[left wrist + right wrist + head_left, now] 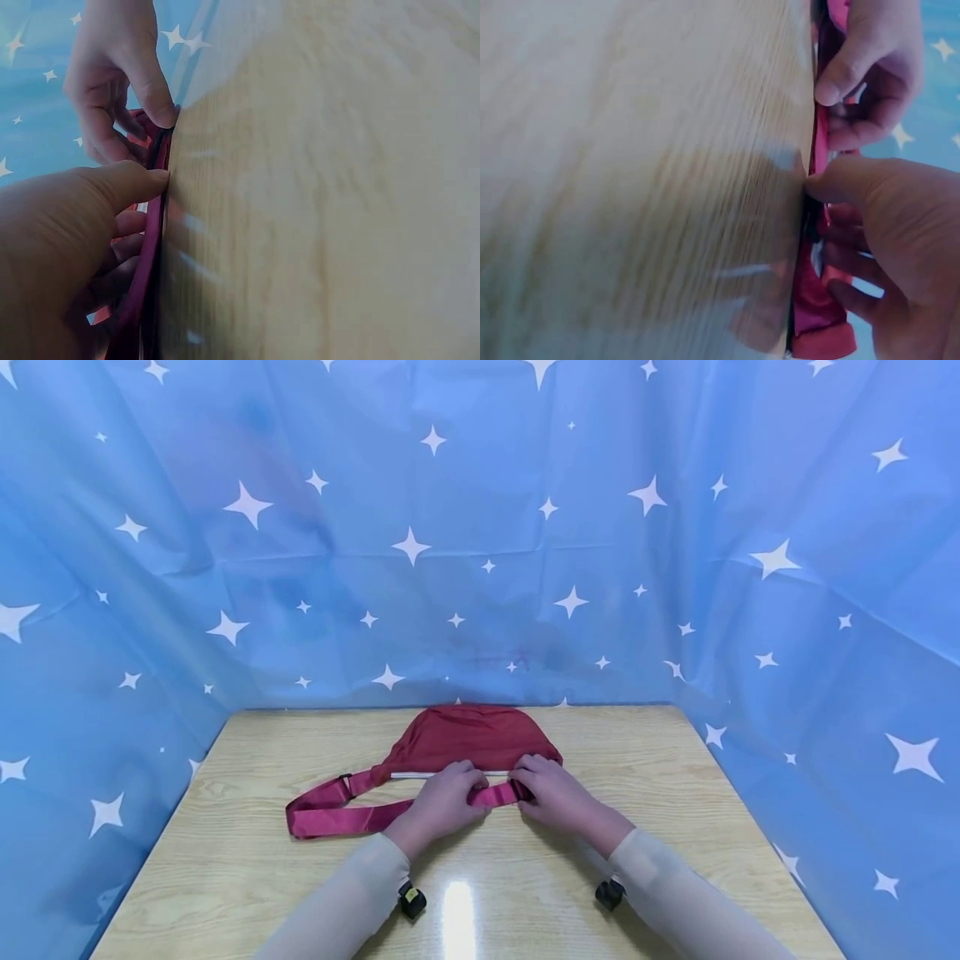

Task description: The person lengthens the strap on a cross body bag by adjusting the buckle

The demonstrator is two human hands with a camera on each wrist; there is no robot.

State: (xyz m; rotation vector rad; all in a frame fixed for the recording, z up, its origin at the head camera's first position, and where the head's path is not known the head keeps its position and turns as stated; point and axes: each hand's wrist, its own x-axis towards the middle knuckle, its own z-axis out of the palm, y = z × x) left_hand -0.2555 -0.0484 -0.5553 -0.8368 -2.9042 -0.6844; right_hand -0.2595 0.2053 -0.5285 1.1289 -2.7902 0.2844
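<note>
A dark red waist bag (pixel 472 733) lies flat near the far edge of the table, with its pale zipper (pixel 411 775) toward me. Its magenta strap (pixel 337 821) loops out to the left and comes back along the bag's near side. My left hand (pixel 448 797) pinches the strap between thumb and fingers, in front of the zipper. Just to the right, my right hand (pixel 555 795) grips the strap's end at a black buckle (pixel 521 791), partly covered by the fingers. In the left wrist view, both thumbs press the strap (pixel 152 240) edge close over the tabletop.
The light wood table (pixel 247 893) shows a bright glare spot near its front. A black strap adjuster (pixel 346 786) sits on the left loop. Blue cloth (pixel 480 527) with white stars hangs behind the table and along both sides.
</note>
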